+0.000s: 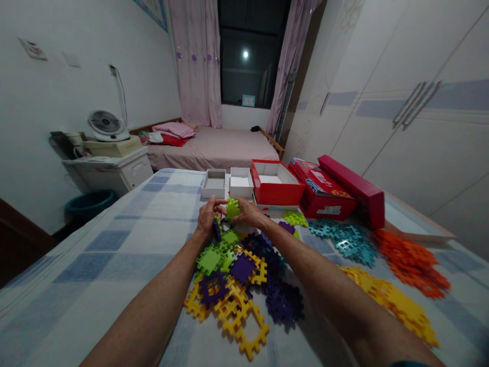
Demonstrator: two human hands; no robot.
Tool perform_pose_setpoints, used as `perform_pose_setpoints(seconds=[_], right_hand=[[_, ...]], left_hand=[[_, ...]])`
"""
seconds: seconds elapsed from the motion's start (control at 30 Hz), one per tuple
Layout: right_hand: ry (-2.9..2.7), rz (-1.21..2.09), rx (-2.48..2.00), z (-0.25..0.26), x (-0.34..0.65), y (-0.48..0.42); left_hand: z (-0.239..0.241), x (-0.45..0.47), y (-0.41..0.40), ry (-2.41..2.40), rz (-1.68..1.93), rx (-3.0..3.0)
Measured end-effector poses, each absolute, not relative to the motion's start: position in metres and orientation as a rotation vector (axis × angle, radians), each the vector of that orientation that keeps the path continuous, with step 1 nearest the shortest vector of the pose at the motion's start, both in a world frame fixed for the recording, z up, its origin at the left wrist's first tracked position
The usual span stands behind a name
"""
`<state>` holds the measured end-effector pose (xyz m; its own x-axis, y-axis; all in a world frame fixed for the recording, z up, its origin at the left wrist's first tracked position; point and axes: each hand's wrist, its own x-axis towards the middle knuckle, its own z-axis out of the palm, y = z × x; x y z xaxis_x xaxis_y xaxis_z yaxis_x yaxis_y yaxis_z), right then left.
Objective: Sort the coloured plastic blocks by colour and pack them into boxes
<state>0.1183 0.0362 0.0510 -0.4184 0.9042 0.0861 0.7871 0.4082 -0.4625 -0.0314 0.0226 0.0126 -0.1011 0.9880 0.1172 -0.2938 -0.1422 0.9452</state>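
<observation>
In the head view, my right hand (pixel 247 213) is closed on a lime-green interlocking plastic tile (pixel 233 208) with toothed edges, holding it above the pile. The fingers of my left hand (pixel 208 216) reach to the left side of that tile. A purple tile (pixel 217 230) stands on edge against my left palm, apparently held there; the palm hides part of it. Below both hands lies a mixed pile of green tiles (pixel 210 259), purple tiles (pixel 243 268) and yellow frame-shaped pieces (pixel 253 329).
Sorted heaps lie to the right: teal pieces (pixel 346 239), orange pieces (pixel 414 262), yellow pieces (pixel 393 298) and small green pieces (pixel 295 219). Behind stand two small white boxes (pixel 214 191) (pixel 241 189), an open red box (pixel 278 192) and a red carton (pixel 328 204) with a long red lid (pixel 351 188).
</observation>
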Motion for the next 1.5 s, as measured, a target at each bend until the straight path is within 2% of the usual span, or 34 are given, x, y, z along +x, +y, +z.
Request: perform_pose_setpoints(seconds=[0.23,0.37,0.5,0.6,0.73,0.8,1.0,1.33,1.5], right_hand=[[-2.126,0.559,-1.464,0.062,0.170,0.018],[-1.888,0.748,-1.629,0.071,0.239,0.013],[-1.802,0.729,-1.796,0.075,0.283,0.016],[-1.887,0.482,-1.919,0.075,0.290,0.011],[-2.005,-0.137,-2.049,0.077,0.278,-0.010],[-2.061,-0.248,-1.976,0.076,0.270,-0.021],[-2.429,0.038,-1.875,0.061,0.259,-0.031],[-2.483,0.077,-1.706,0.050,0.264,-0.028],[-2.257,-0.097,-1.752,0.053,0.270,-0.025]], left_hand=[[0.014,-0.030,0.021,0.980,1.487,1.022],[0.014,-0.029,0.022,0.976,1.488,1.010],[0.015,-0.030,0.022,0.983,1.488,0.998],[0.016,-0.030,0.021,0.988,1.474,0.980],[0.016,-0.030,0.020,0.992,1.469,0.982],[0.017,-0.030,0.020,0.988,1.472,0.985],[0.017,-0.030,0.019,0.990,1.464,0.976],[0.015,-0.031,0.022,0.979,1.453,0.988],[0.015,-0.031,0.021,0.968,1.441,0.978]])
